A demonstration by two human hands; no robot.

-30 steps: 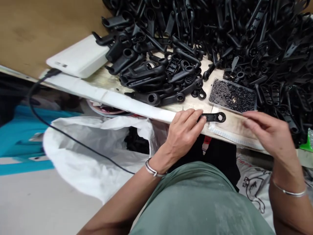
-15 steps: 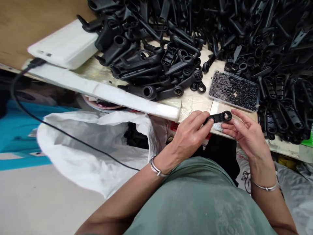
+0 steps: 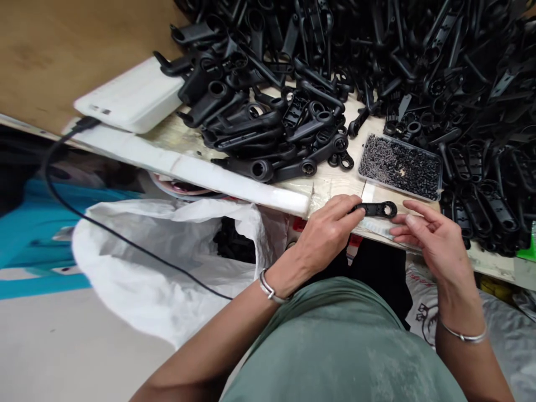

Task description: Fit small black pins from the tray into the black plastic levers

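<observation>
My left hand point(image 3: 329, 234) pinches one end of a small flat black plastic arm point(image 3: 376, 209) with a ring at its far end, held over the front edge of the wooden table point(image 3: 335, 181). My right hand point(image 3: 431, 240) sits just right of the ring end, fingers loosely curled toward it; whether it holds anything small I cannot tell. A clear tray of tiny black screws point(image 3: 400, 166) lies just beyond the part. A big heap of black plastic arms point(image 3: 377, 72) covers the table behind.
A white flat box point(image 3: 129, 97) with a black cable point(image 3: 104, 229) lies at the table's left. Below the table edge gapes an open white sack point(image 3: 167, 262). A printed white bag point(image 3: 427, 318) lies at lower right, a green object point(image 3: 528, 251) at the far right.
My right hand came in from the right to the ring end of the black arm and stays beside it. My left hand kept its pinch on the part.
</observation>
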